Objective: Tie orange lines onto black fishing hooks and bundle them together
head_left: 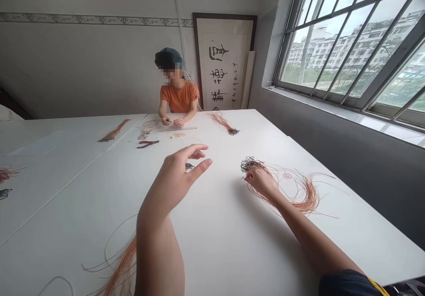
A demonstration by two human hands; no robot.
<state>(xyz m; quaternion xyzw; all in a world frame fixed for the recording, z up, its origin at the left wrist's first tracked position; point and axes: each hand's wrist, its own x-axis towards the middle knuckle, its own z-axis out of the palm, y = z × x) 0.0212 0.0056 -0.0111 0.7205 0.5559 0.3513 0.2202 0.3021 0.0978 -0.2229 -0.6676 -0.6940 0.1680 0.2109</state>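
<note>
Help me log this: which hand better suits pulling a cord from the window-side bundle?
Right, likely: the right hand touches the cord bundle at its knotted ends; the left hand hovers open, apart.

Cords (300,194) on table (226,243), at right hand (260,181)

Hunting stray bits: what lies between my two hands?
Head view: bare white table between left hand and right hand; a small dark knot shows by the left hand.

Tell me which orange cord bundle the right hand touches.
The splayed bundle on the right: the right hand rests on its dark knotted end. No other bundle lies under it.
</note>
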